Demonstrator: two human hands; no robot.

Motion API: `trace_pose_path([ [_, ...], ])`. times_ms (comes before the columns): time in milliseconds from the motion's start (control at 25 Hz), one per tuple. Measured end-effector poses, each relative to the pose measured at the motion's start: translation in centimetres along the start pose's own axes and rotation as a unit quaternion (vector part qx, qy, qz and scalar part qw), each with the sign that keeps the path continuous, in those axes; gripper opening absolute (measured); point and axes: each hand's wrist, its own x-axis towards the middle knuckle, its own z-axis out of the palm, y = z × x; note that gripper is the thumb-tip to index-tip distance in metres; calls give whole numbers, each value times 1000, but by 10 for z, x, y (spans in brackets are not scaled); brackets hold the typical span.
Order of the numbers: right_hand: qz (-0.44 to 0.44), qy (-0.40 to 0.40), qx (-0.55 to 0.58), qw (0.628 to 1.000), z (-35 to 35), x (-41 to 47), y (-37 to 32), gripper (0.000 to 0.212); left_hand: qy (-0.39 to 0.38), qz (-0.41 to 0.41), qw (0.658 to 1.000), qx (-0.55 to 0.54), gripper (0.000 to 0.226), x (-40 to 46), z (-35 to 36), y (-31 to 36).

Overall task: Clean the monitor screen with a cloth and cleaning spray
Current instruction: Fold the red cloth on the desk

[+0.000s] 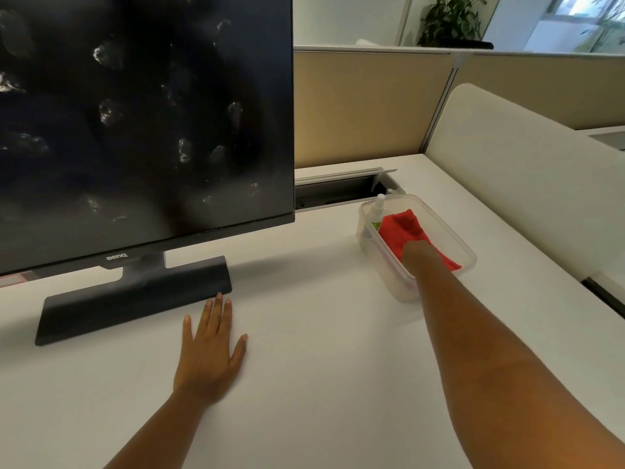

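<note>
The black monitor screen [135,113] fills the upper left, covered in several whitish smudges, and stands on a flat dark base [132,299]. A clear plastic tub [463,245] on the desk to the right holds a red cloth [404,226] and a small white spray bottle [378,211] with a green label. My right hand [417,253] reaches down into the tub and rests on the red cloth; its fingers are hidden, so I cannot tell whether they grip it. My left hand [209,346] lies flat on the desk, fingers spread, just in front of the monitor base.
The white desk [321,333] runs to a cable trough [338,189] with an open lid behind the tub. Beige partition panels [365,106] stand at the back, and a cream curved divider [507,184] closes the right side. A potted plant [449,18] stands beyond.
</note>
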Motion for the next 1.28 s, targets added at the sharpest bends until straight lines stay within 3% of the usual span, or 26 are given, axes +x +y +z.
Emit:
trace_pose_path([
  [200,19,1,-88,996,-5,-2,6,42,5,4,1000,3,90,-1,0,-1],
  [520,46,115,-36,992,-46,-1,11,24,5,-11,998,56,96,-1,-1,5],
  [680,45,171,-18,984,-76,-17,-2,20,-54,-50,990,117,70,-2,-13,15],
  [840,4,206,-41,978,-105,-41,-20,18,-98,-45,985,132,67,-20,-27,6],
  [1040,-87,131,-67,985,-92,-77,-51,22,-100,-86,984,120,67,-56,-38,-34],
  [1280,-180,-23,-103,978,-2,-132,-86,16,-95,-114,983,104,67,-95,-47,-70],
])
